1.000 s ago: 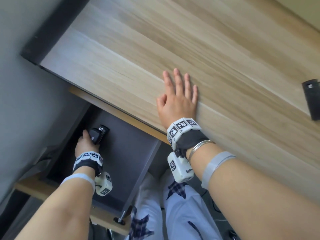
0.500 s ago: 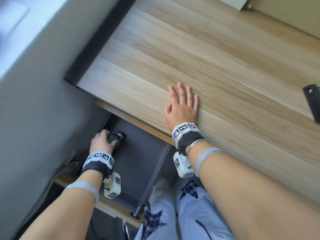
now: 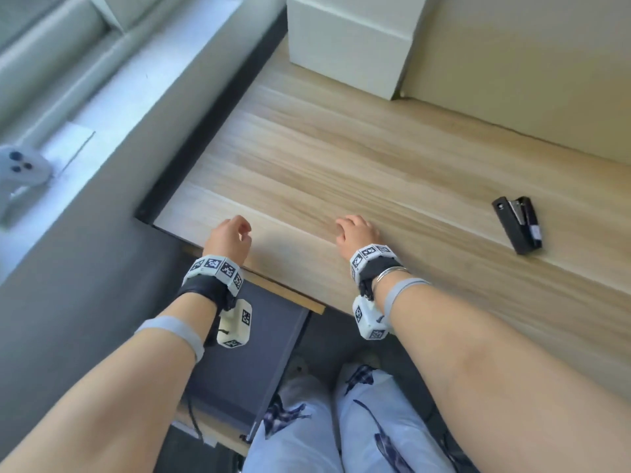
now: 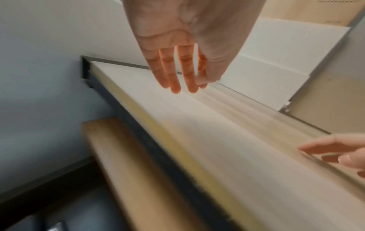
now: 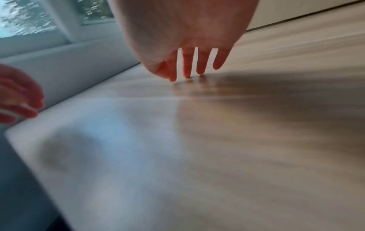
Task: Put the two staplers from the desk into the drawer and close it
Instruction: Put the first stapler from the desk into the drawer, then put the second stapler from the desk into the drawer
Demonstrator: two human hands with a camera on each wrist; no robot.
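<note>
One black stapler (image 3: 517,225) lies on the wooden desk (image 3: 341,158) at the right, far from both hands. The dark grey drawer (image 3: 246,363) stands open under the desk's front left edge; my left forearm covers much of its inside, and no stapler shows in it. My left hand (image 3: 228,237) hovers empty over the desk's front left corner, its fingers (image 4: 183,78) hanging relaxed. My right hand (image 3: 356,232) is on the desk near the front edge, with only its fingertips (image 5: 187,73) touching the wood, holding nothing.
A white box (image 3: 348,39) stands at the back of the desk against the beige wall. A grey sill (image 3: 102,107) with a white device (image 3: 20,165) runs along the left. My legs (image 3: 324,421) are under the desk beside the drawer.
My left hand has let go of the stapler in the drawer and risen to the desk's front corner. My right hand lifted from flat onto its fingertips. The view tilted up.
</note>
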